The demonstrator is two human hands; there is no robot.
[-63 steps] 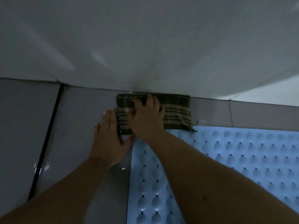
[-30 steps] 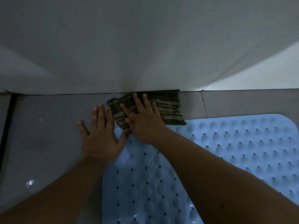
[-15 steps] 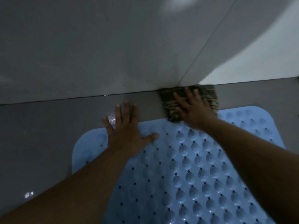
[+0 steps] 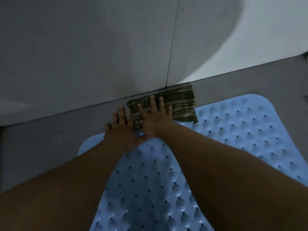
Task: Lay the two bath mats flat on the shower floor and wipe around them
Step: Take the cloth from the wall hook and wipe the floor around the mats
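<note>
A light blue bath mat (image 4: 241,135) with raised bumps and small holes lies flat on the grey shower floor (image 4: 41,142). A folded green-and-tan striped cloth (image 4: 181,104) sits on the floor strip between the mat's far edge and the wall. My right hand (image 4: 155,117) presses flat on the cloth's left half, fingers spread. My left hand (image 4: 122,129) lies palm down just left of the cloth, over the mat's far edge and the floor, holding nothing. Only one mat is in view.
A grey tiled wall (image 4: 100,47) with a vertical grout line (image 4: 171,47) rises right behind the cloth. A dark edge (image 4: 1,155) runs down the floor at the far left. Bare floor shows left of the mat and at the far right.
My right hand slid the cloth right along the wall base, then back left beside my left hand. The left hand stayed flat on the mat's edge. The view shifted right.
</note>
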